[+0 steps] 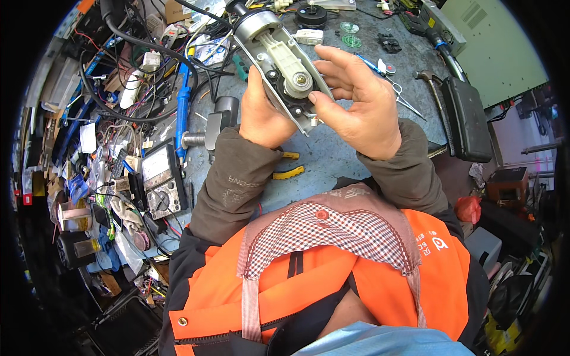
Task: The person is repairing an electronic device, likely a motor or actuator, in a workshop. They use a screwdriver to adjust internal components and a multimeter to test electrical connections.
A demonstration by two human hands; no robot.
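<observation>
An opened grey housing (270, 65) is held up above the bench, tilted, its inside facing me. A pale plastic connecting rod (284, 57) runs in it from a silver metal collar (258, 24) to a round crank end with a bright centre. Dark parts and screw posts surround that end. My left hand (264, 113) is wrapped around the housing's lower left side, its fingers partly hidden underneath. My right hand (359, 101) is at the housing's right edge; its thumb touches beside the crank and its fingers lie along the outer wall, fingertips partly hidden.
A blue soldering iron (183, 98), an analogue meter (161, 178) and tangled cables crowd the left. Yellow-handled pliers (288, 172) lie below my left wrist. Scissors (407, 101), a hammer (436, 98) and a black case (467, 118) lie to the right, near a pale green metal panel (499, 47).
</observation>
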